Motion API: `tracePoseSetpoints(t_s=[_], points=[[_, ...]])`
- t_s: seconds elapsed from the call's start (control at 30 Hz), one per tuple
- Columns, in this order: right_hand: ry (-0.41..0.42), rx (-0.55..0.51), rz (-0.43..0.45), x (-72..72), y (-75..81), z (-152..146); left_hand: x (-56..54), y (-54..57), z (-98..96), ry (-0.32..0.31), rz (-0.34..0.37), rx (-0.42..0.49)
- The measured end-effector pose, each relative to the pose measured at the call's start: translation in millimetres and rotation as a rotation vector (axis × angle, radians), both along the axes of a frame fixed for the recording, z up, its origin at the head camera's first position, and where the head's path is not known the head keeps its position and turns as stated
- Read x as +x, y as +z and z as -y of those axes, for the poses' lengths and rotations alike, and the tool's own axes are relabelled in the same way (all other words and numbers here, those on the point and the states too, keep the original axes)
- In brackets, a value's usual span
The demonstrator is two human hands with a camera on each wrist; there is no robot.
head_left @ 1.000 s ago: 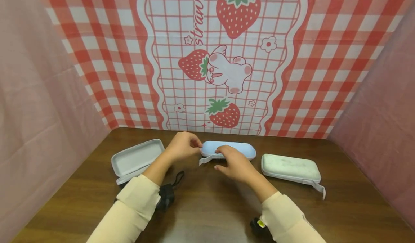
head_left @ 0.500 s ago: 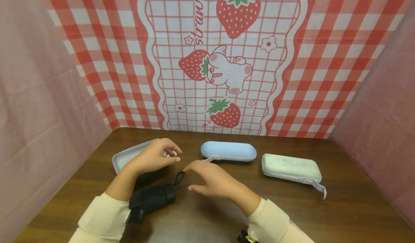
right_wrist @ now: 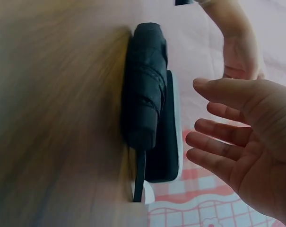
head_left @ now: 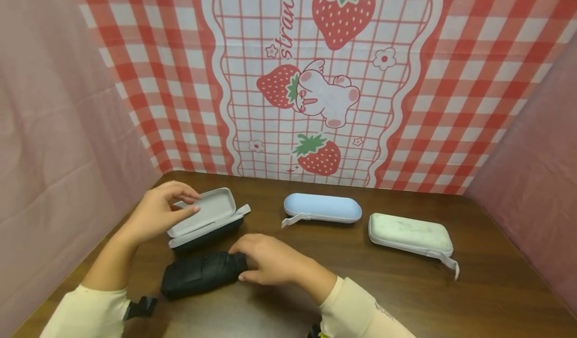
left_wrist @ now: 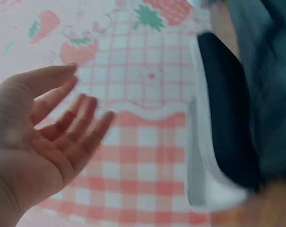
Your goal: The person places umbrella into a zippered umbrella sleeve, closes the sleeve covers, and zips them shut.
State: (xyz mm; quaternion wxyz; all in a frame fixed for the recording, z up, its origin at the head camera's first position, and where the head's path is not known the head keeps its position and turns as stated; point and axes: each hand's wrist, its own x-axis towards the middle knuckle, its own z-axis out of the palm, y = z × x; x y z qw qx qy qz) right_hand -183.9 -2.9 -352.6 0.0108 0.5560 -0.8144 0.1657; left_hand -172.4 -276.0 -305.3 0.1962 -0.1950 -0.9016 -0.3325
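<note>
A folded black umbrella (head_left: 198, 276) lies on the brown table, its strap (right_wrist: 140, 177) hanging from one end in the right wrist view. Just behind it is an eyeglass case (head_left: 203, 235) with a black outside and grey lining, its lid raised. My left hand (head_left: 155, 213) hovers at the left side of this case, overlapping its lid; the left wrist view shows its fingers relaxed around nothing. My right hand (head_left: 276, 262) hovers by the umbrella's right end. In the right wrist view its loosely bent fingers (right_wrist: 213, 146) stand apart from the umbrella.
Toward the back of the table (head_left: 324, 298) lies a closed light blue case (head_left: 322, 208) with a grey strap. To its right is a closed pale green case (head_left: 410, 234), also strapped. A red-and-white strawberry cloth (head_left: 333, 97) hangs behind, with pink cloths at both sides.
Both hands have left the blue case and moved left. The left hand passed over the open case to its far left; the right hand came to the umbrella's end. The head view shifted slightly.
</note>
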Motion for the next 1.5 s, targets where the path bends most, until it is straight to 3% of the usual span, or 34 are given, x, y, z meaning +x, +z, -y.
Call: tracePoseSetpoints(t_s=[0.13,0.23,0.4,0.6,0.67,0.73,0.83,0.93,1.17,1.5], points=[[-0.019,0.003,-0.003,-1.6,-2.1,8.4,-1.9,-2.8,19.2,0.051,-0.027,0.087],[-0.033,0.038,-0.029,-2.6,-5.2,17.9,-4.8,-7.0,34.7,0.099,0.003,0.122],[-0.055,0.102,-0.038,-4.6,-12.2,33.6,-10.7,-18.9,57.5,0.176,0.072,0.107],[-0.095,0.146,-0.004,-7.9,-18.8,45.4,-26.0,-40.2,80.9,0.195,0.154,0.080],[-0.106,0.157,-0.007,-8.5,-21.7,49.4,-32.0,-46.9,88.0,0.169,0.212,0.073],[-0.120,0.167,-0.014,-8.0,-24.5,53.5,-37.4,-52.4,93.8,0.114,0.314,0.107],[-0.143,0.189,-0.043,-6.6,-29.6,59.4,-44.4,-59.8,98.7,0.013,0.478,0.212],[-0.159,0.197,-0.056,-5.4,-34.7,62.6,-48.3,-67.5,99.6,-0.022,0.579,0.333],[-0.141,0.196,-0.086,-5.1,-34.6,60.8,-52.6,-78.6,100.7,-0.038,0.637,0.496],[-0.104,0.202,-0.135,-7.9,-33.8,37.4,-53.6,-70.8,100.9,-0.123,0.653,0.516]])
